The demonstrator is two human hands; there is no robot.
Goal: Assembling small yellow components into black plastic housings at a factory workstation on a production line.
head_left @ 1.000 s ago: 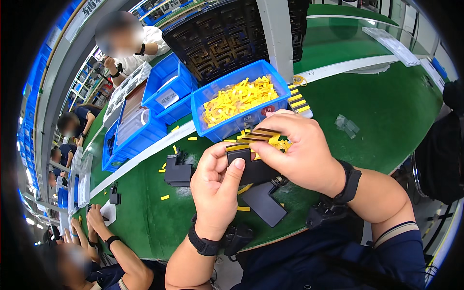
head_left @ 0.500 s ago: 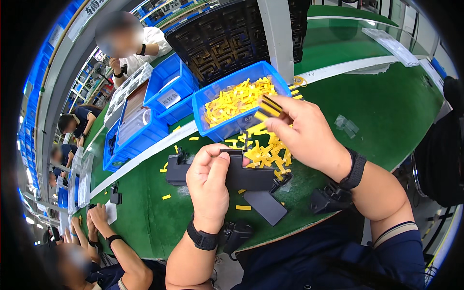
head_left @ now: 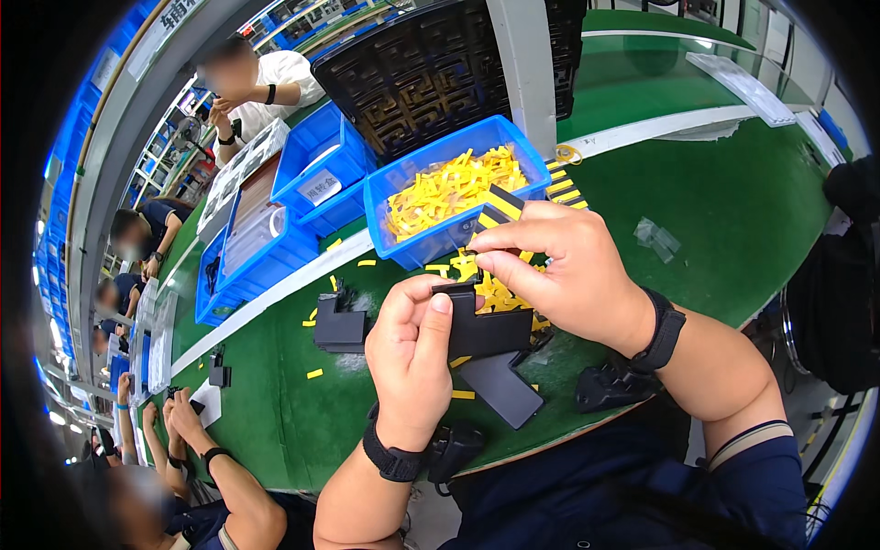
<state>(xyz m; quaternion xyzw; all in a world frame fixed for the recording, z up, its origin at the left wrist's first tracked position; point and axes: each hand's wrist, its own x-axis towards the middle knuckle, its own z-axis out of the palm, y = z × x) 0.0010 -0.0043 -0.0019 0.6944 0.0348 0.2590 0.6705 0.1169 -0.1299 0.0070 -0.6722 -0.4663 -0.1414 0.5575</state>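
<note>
My left hand (head_left: 410, 353) is closed on a flat black L-shaped part (head_left: 495, 333), like a battery pack, with the thumb across its face. A short black lead (head_left: 478, 272) rises from its upper edge. My right hand (head_left: 577, 275) pinches the end of that lead between thumb and forefinger. A yellow-and-black striped piece (head_left: 501, 205) shows above the right fingers; whether they hold it I cannot tell. Beneath both hands lies a loose pile of yellow strips (head_left: 502, 295), partly hidden.
A blue bin (head_left: 390, 240) full of yellow strips stands beyond my hands. Another black part (head_left: 340, 332) lies left, and a dark grey one (head_left: 504, 390) lies near the table edge. Blue boxes (head_left: 316, 202) stand at left. Co-workers sit opposite and at left.
My right hand has come down and left, its fingertips now closed at the lead. My left hand has shifted slightly right with the black part, uncovering more of the one lying on the table.
</note>
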